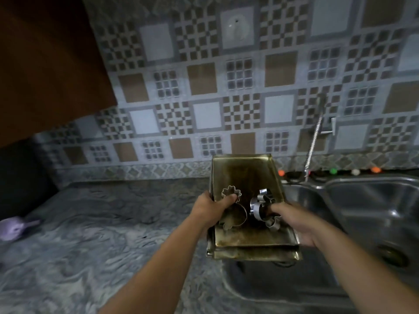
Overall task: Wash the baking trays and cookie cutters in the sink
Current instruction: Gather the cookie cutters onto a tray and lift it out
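Both hands' grips hold the stacked baking trays (pixel 247 177) lengthwise toward the wall: left hand (pixel 209 208), right hand (pixel 294 223).

Dim, bluish indoor light. The picture is soft and blurred throughout, edges bend with wide-angle distortion, and faint glare sits on the sink (pixel 371 200).

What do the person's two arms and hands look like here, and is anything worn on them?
The left hand and the right hand are bare, with no gloves. Both forearms are bare as far as the picture's lower edge; no sleeve shows. I see no watch, bracelet or ring, though the dim light hides small details.
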